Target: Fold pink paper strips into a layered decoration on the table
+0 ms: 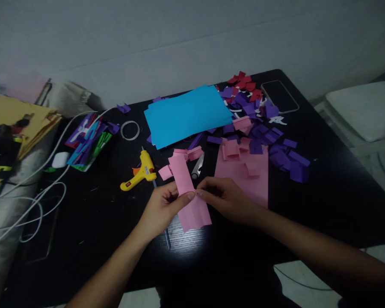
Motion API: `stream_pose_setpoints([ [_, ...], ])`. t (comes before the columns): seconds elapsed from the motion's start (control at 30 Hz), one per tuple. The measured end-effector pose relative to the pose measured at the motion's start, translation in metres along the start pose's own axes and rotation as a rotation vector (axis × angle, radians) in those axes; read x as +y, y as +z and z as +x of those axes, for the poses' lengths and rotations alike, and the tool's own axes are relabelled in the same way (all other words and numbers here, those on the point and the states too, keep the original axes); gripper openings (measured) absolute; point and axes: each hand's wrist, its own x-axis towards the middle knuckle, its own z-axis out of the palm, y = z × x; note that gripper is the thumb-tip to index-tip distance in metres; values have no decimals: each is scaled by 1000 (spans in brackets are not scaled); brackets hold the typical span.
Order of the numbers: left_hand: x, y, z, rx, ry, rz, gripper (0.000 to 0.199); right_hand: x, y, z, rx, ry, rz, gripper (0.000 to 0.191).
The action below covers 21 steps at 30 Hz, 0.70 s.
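Observation:
A strip of pink paper (182, 173), creased along its lower part, is held above the black table. My left hand (165, 205) grips it from the left, thumb on top. At its right edge, my right hand (224, 196) pinches the paper between thumb and fingertips. Just beyond the hands lie scissors (197, 167), partly hidden, and a few small folded pink pieces (166, 172). A yellow glue gun (143, 172) rests left of the paper. Under my left hand a thin dark pen-like stick (167, 238) shows in part.
Blue sheets (189, 115) lie at the back. Purple paper pieces (285, 158) and red ones (244, 81) are heaped to the right, near a phone (279, 96). A pink sheet (240, 171), a tape roll (130, 130) and white cables (40, 201) also occupy the table (324, 205).

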Motion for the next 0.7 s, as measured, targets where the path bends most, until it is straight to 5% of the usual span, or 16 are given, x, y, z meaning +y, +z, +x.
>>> stream_pose_setpoints([
  [0.3,3,-7,3,69,25,135,34,1,-1,4,90,2,32,20],
  [0.7,3,-1,0,32,68,148,33,-2,-1,4,1,112,222,30],
])
